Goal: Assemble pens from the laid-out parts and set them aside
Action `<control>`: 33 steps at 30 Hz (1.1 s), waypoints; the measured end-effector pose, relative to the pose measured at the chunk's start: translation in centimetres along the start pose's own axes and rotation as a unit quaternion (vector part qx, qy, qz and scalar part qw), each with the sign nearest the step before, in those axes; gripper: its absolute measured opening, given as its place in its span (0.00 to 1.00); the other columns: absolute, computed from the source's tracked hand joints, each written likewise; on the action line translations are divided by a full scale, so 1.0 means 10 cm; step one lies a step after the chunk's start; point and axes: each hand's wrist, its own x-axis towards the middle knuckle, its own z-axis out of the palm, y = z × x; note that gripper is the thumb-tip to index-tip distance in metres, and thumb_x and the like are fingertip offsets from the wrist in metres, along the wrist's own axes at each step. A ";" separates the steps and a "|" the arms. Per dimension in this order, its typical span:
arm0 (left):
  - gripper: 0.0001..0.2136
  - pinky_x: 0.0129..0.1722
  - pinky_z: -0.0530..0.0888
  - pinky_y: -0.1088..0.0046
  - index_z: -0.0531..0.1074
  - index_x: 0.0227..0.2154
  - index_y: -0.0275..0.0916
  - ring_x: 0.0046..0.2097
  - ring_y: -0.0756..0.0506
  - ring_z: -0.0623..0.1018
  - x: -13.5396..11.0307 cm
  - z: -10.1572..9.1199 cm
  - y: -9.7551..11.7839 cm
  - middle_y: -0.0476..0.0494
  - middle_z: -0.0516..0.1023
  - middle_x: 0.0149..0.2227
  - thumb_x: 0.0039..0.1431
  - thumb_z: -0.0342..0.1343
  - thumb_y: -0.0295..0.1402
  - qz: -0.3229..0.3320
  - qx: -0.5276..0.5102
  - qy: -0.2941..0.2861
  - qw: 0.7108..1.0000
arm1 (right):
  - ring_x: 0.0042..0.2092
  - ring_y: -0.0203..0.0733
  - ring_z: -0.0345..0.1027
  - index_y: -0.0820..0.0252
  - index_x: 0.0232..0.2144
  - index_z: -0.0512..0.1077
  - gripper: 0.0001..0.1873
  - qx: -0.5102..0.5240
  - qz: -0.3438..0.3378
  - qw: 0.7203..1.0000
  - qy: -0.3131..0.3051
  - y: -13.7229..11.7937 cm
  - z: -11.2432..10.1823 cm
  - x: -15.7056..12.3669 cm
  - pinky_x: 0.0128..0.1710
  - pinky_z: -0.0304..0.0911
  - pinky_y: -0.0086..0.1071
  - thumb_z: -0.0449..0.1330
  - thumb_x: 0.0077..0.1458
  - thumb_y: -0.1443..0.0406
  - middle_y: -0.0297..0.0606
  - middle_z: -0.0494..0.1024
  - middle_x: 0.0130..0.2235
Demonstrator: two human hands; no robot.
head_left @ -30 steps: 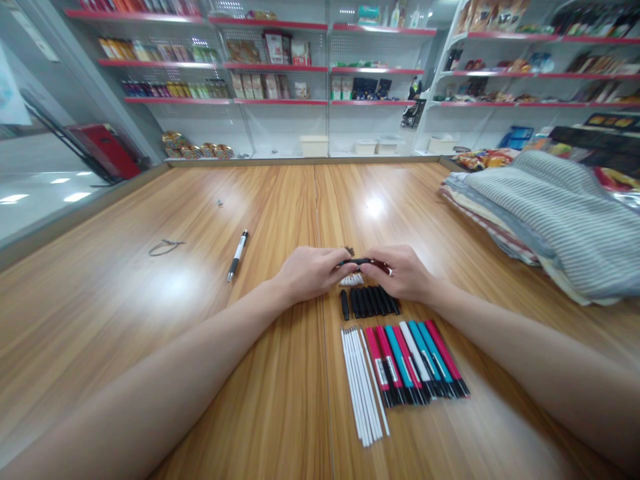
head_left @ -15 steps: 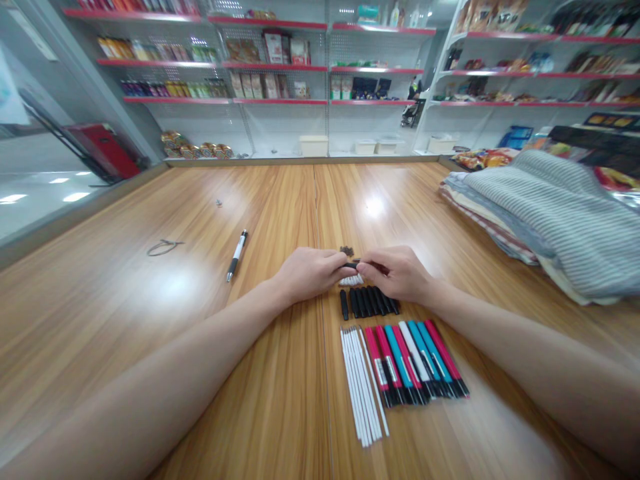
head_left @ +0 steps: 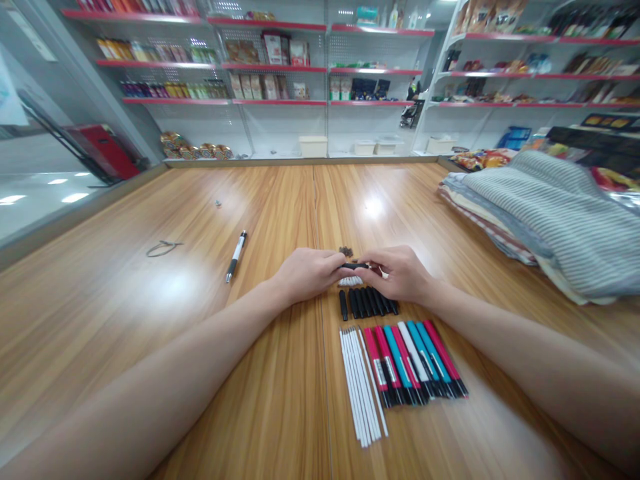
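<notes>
Between both hands, above the table, is a black pen grip (head_left: 354, 266) lying roughly level. My left hand (head_left: 311, 273) pinches its left end. At the other end my right hand (head_left: 397, 272) has its thumb and fingertips on the piece. Just below them lie small white pen parts (head_left: 350, 281), partly covered, and a row of black pen grips (head_left: 367, 303). Nearer to me are several white ink refills (head_left: 360, 390) and pen barrels (head_left: 413, 360) in red, teal and white with black ends. Small dark springs or similar bits (head_left: 346, 251) sit just beyond my fingers.
On the wooden table (head_left: 270, 373), a white and black pen (head_left: 236, 257) and a looped tie (head_left: 164, 248) lie to the left. A tiny object (head_left: 218, 204) is farther back. Folded cloths (head_left: 545, 220) are piled at the right. Stocked shelves (head_left: 277, 67) stand behind the table.
My right thumb and fingers have parted a little and shifted along the black pen grip, so more of it shows. My left hand stays in nearly the same place.
</notes>
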 end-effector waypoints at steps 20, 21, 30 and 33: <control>0.18 0.21 0.56 0.77 0.69 0.28 0.36 0.25 0.51 0.75 -0.01 0.01 -0.02 0.47 0.76 0.25 0.67 0.45 0.44 0.031 0.003 -0.001 1.000 | 0.26 0.30 0.62 0.62 0.25 0.71 0.17 -0.029 -0.034 0.999 -0.015 -0.04 -0.01 0.02 0.29 0.49 0.28 0.53 0.62 0.59 0.33 0.72 0.23; 0.18 0.21 0.56 0.77 0.69 0.28 0.36 0.25 0.51 0.75 -0.01 0.01 -0.02 0.47 0.76 0.25 0.67 0.45 0.43 0.032 0.004 -0.001 0.999 | 0.27 0.31 0.63 0.62 0.29 0.72 0.15 -0.022 -0.028 0.999 -0.011 -0.04 0.00 0.02 0.29 0.50 0.28 0.55 0.61 0.59 0.33 0.73 0.25; 0.19 0.20 0.55 0.76 0.69 0.28 0.36 0.24 0.51 0.74 0.00 0.00 -0.01 0.47 0.76 0.25 0.66 0.46 0.46 0.039 0.009 -0.008 0.999 | 0.26 0.31 0.62 0.62 0.25 0.70 0.16 -0.029 -0.037 0.999 -0.016 -0.02 0.01 0.01 0.30 0.50 0.28 0.53 0.62 0.60 0.34 0.72 0.24; 0.17 0.21 0.57 0.77 0.70 0.30 0.36 0.26 0.51 0.75 -0.01 0.00 -0.02 0.47 0.77 0.27 0.67 0.45 0.44 0.036 -0.001 -0.012 0.999 | 0.31 0.33 0.67 0.61 0.36 0.73 0.11 -0.009 -0.033 0.999 -0.006 -0.03 0.00 0.00 0.31 0.52 0.28 0.57 0.60 0.59 0.35 0.76 0.30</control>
